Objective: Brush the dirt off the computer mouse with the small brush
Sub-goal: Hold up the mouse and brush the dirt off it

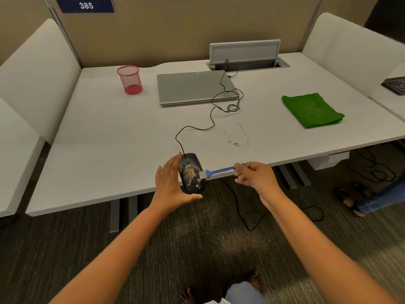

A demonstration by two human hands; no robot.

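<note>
The mouse [191,172], speckled with tan dirt [191,174], is held out past the near edge of the bench [105,137], cradled by the left hand [169,183] with straight fingers along its left side and thumb under its near end, while the right hand [255,176] pinches the blue brush [215,171], bristles touching the mouse's right side. That loose hold could let the mouse slip under a firm stroke, and swept dirt would likely fall to the carpet [197,238], not the bench. The red mesh cup [129,79], far left, looks empty.
</note>
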